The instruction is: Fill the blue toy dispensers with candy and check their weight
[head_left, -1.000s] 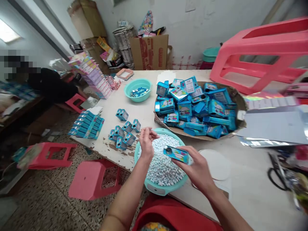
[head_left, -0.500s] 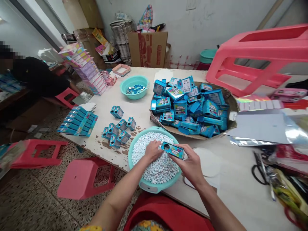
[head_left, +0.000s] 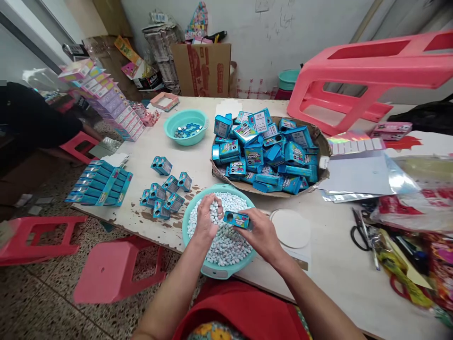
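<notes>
My right hand [head_left: 260, 233] grips a small blue candy box [head_left: 236, 219] over a teal basin [head_left: 187, 236]. The box's end with a dark round hole faces my left hand. White candies [head_left: 226, 255] fill the basin. My left hand [head_left: 205, 219] is curled palm-inward above them, with a few white candies in its bent fingers, just left of the box. Several blue boxes with round holes [head_left: 174, 202] stand to the left of the basin. Behind it, a cardboard tray [head_left: 320, 174] is heaped with more blue boxes [head_left: 255, 153].
A second teal basin [head_left: 187, 139] holds small blue and silvery pieces. Flat blue box sleeves [head_left: 101, 182] lie at the table's left edge. Scissors [head_left: 361, 231] and plastic bags are on the right. Pink stools [head_left: 102, 274] stand left; another [head_left: 354, 71] lies on the table. A person sits far left.
My left hand has come up out of the candies and turned its palm inward, now with candies in it. The right hand still holds the box. The view has shifted slightly right.
</notes>
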The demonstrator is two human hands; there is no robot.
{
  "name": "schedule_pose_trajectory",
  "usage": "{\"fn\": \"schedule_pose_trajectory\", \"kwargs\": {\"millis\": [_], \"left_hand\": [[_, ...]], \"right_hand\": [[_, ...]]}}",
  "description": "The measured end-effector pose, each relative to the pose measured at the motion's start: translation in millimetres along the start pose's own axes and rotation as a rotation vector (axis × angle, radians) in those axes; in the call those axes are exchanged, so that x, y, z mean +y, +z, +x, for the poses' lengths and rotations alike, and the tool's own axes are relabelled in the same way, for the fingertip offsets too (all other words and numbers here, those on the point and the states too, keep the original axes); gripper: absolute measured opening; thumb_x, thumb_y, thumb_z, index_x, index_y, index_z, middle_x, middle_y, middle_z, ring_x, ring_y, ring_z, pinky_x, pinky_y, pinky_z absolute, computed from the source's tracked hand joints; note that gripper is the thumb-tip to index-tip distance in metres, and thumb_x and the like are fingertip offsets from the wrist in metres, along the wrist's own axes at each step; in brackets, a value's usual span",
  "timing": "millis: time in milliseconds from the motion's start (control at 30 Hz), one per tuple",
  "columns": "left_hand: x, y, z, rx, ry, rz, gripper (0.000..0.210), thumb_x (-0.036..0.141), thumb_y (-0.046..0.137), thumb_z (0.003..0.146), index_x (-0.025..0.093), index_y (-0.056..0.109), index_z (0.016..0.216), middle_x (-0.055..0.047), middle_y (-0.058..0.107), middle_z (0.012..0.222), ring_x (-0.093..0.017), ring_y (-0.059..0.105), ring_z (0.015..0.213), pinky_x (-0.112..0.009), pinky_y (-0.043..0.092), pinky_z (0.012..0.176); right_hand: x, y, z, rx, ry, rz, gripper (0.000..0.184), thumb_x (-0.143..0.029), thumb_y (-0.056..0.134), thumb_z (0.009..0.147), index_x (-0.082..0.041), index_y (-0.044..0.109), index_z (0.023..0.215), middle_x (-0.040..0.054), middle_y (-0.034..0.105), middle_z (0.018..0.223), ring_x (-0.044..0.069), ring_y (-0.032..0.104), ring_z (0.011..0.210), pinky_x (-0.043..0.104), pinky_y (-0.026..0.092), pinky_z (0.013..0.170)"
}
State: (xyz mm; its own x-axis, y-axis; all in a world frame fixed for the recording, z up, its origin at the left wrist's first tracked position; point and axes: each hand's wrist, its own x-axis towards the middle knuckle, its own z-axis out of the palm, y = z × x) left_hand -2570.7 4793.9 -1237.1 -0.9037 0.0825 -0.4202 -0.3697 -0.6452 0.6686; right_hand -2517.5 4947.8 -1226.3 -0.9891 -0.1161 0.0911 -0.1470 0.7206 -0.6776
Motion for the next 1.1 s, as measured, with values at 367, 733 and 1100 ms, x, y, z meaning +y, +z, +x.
{"fn": "schedule_pose_trajectory", "kwargs": {"millis": [367,733,1100], "left_hand": [[4.9,9.2,-5.8,0.093,0.229,-0.025,0.020,0.032,0.066,0.074,0.016,0.054,0.076,0.001,0.060,0.072,-0.012,0.060,0.061,-0.024,0.049,0.058],[-2.8,12.4,-4.1,0.167,0.285,0.067,0.028,0.034,0.068,0.072,0.019,0.053,0.090,0.004,0.052,0.070,-0.005,0.047,0.047,-0.019,0.041,0.047],[-8.7,23.6,-4.9,0.106,0.374,0.137,0.024,0.038,0.059,0.080,0.018,0.046,0.079,0.004,0.055,0.059,-0.010,0.056,0.055,-0.022,0.045,0.059]], "right_hand": [[-17.0,11.5,8.7,-0.021,-0.049,-0.049,0.031,-0.029,0.072,0.071,-0.021,0.060,0.099,0.0041,0.063,0.094,0.022,0.057,0.091,0.033,0.043,0.077],[-22.4,8.0,5.2,-0.030,-0.038,-0.083,0.028,-0.027,0.071,0.072,-0.021,0.059,0.096,0.0049,0.063,0.092,0.022,0.056,0.090,0.033,0.042,0.076],[-17.3,5.6,1.2,0.046,0.018,-0.028,0.032,-0.026,0.072,0.069,-0.022,0.060,0.098,0.0046,0.063,0.094,0.022,0.057,0.091,0.032,0.043,0.077]]}}
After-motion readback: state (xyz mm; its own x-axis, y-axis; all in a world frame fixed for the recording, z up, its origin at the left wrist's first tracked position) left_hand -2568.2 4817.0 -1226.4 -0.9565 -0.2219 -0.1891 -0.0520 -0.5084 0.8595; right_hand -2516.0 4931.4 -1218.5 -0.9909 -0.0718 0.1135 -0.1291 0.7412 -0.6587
